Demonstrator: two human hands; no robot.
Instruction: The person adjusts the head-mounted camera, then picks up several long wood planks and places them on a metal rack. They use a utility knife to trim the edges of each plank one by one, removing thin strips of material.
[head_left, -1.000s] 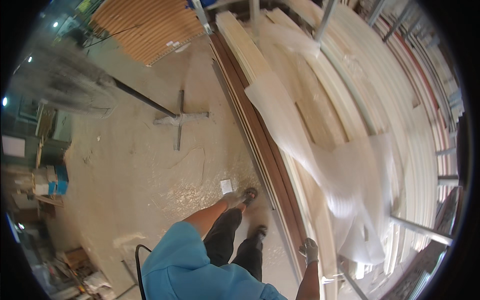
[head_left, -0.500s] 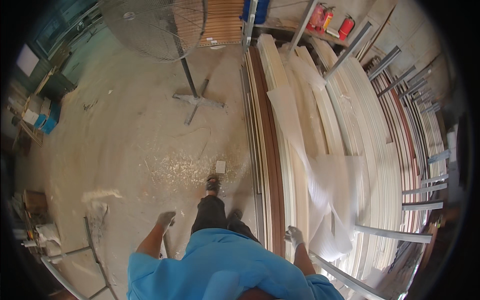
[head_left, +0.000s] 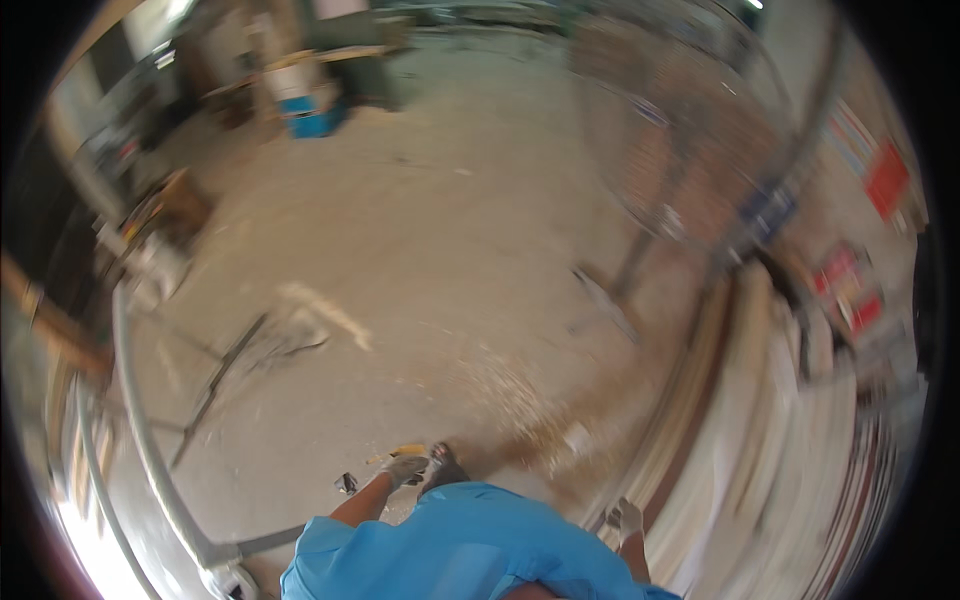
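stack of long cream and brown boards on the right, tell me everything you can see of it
The stack of long cream and brown boards fills the lower right, running lengthwise up from the bottom edge. It looks like many narrow, wood-like strips lying side by side, mostly pale, with a dark brown strip near the left side. Motion blur hides surface detail. The person's pale-gloved right hand is by its left edge; whether they touch is unclear.

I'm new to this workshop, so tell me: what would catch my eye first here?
Probably the wearer's bright blue shirt at bottom centre, with the gloved left hand and gloved right hand showing beyond it. Next comes the large round fan, blurred, at the upper right. Below it, long stacked boards run through the lower right, near the right hand.
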